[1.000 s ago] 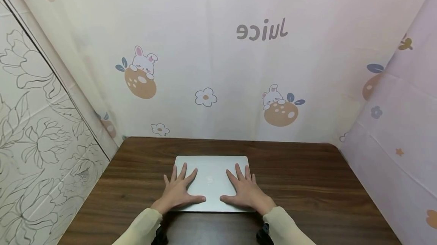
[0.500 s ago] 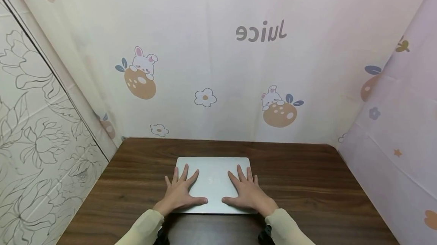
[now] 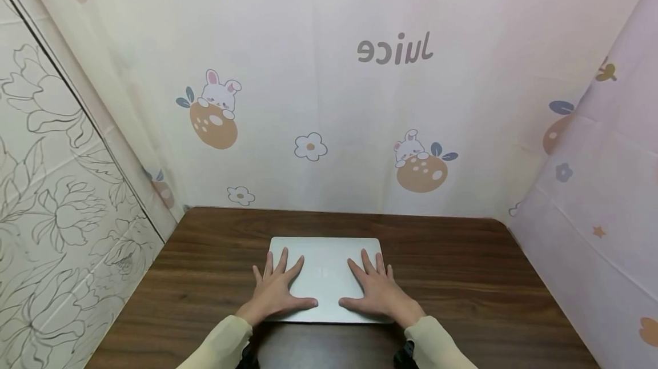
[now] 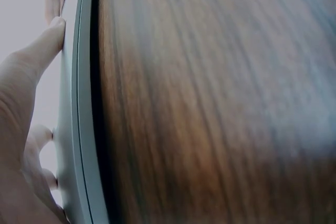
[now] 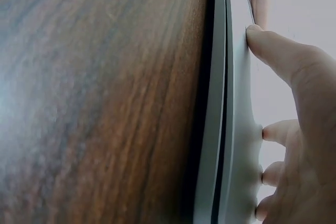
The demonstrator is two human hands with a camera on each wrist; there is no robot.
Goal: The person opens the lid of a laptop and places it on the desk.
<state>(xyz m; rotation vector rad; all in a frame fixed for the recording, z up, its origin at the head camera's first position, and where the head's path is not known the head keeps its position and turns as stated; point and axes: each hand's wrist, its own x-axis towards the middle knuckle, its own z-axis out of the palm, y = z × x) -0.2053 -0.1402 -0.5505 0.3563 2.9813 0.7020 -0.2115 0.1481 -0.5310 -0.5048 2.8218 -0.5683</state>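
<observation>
A silver laptop (image 3: 326, 263) lies flat on the brown wooden table (image 3: 462, 289), at six o'clock in the head view. Taking the laptop as the dial, the left hand (image 3: 276, 292) rests on its lid between eight and nine o'clock, and the right hand (image 3: 378, 292) between three and four. Both hands are spread, fingers straight and holding nothing, their tips touching the lid. The left thumb points to three o'clock and the right thumb to nine, with bare lid between them. The left little finger reaches past the laptop's edge. The wrist views show a thin seam between lid and base; the lid looks down, though the close angle makes it hard to say whether it is fully closed.

Pale yellow sleeves (image 3: 218, 343) cover the forearms. At twelve o'clock, behind the table, hangs a white curtain (image 3: 308, 72) printed with rabbits and a mirrored "Juice" at one o'clock. A flower-patterned cloth (image 3: 67, 215) stands at nine o'clock.
</observation>
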